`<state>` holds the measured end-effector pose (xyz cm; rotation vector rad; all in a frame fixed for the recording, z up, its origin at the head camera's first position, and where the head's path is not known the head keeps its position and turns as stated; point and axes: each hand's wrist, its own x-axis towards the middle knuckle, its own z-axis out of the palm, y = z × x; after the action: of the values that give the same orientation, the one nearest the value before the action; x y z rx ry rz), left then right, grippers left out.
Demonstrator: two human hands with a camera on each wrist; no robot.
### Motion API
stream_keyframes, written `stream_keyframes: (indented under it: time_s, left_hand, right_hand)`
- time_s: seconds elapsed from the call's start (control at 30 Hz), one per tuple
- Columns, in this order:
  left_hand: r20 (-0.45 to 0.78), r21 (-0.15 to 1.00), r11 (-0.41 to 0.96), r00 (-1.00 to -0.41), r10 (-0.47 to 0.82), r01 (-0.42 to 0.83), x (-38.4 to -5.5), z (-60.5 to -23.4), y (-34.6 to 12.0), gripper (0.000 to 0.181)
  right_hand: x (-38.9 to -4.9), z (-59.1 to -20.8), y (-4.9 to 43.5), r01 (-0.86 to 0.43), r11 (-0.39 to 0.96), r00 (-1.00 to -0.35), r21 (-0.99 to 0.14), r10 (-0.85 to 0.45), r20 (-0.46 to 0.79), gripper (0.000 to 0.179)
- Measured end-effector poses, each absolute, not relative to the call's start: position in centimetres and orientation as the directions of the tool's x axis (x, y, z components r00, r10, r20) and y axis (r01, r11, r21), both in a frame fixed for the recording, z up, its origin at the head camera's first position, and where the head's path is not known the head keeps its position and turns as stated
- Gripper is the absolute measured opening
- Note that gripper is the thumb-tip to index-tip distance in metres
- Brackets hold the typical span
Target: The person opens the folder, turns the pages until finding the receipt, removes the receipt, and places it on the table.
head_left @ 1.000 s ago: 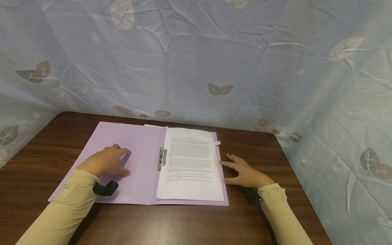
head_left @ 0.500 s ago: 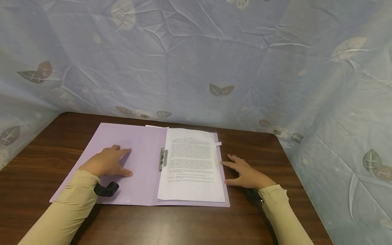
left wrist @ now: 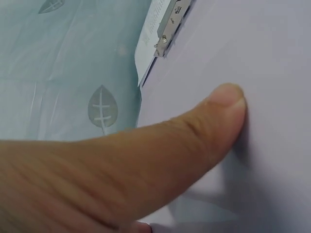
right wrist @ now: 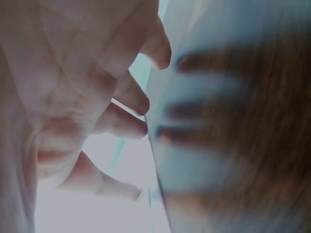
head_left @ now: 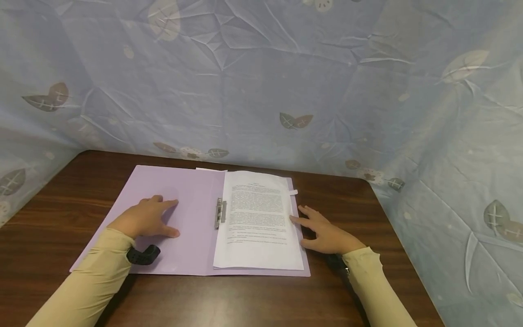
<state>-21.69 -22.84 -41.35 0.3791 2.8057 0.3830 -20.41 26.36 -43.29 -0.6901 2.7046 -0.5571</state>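
The light purple, flat plastic folder [head_left: 185, 250] already lies spread open on the dark brown wooden table [head_left: 245, 299], under the left hand [head_left: 143, 218] and reaching the right hand [head_left: 324, 234]. Between the hands, white printed paper sheets [head_left: 257, 254] lie flat, none lifted; whether the silver metal clip [head_left: 220, 213] at their left-hand edge is fastened, I cannot tell. Both hands are spread wide, gripping nothing, and the folder remains unclosed.

The folder [head_left: 188, 245] and left hand [head_left: 140, 219] have shifted slightly right; the right hand [head_left: 327, 235] has moved left, overlapping the folder's edge.
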Motion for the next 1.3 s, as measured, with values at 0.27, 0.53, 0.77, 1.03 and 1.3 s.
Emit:
stream_keyframes:
  time_s: [0.27,0.53,0.77,1.03,1.3]
  left_hand:
    - [-0.232,0.311,0.922,-0.923,0.308,0.23,-21.2,-41.2,-22.0,0.102]
    - [-0.243,0.31,0.925,-0.922,0.301,0.221,-21.1,-41.1,-21.6,0.103]
    - [-0.245,0.306,0.927,-0.924,0.294,0.214,-21.0,-41.1,-21.7,0.103]
    - [-0.226,0.314,0.924,-0.928,0.296,0.218,-20.8,-41.0,-21.8,0.105]
    - [-0.223,0.316,0.923,-0.928,0.298,0.221,-20.9,-41.2,-21.9,0.104]
  right_hand:
    - [-20.6,-43.3,26.9,-0.374,0.803,-0.859,-0.463,-0.488,-0.152,0.071]
    - [-21.4,-42.3,27.7,-0.323,0.826,-0.921,-0.462,-0.387,-0.048,0.058]
    - [-24.5,-39.9,27.2,-0.23,0.869,-0.968,-0.438,-0.249,0.014,0.044]
    - [-29.4,-39.9,23.4,-0.184,0.885,-0.98,-0.428,-0.198,0.011,0.049]
    - [-31.6,-42.4,20.3,-0.14,0.912,-0.978,-0.385,-0.189,-0.091,0.059]
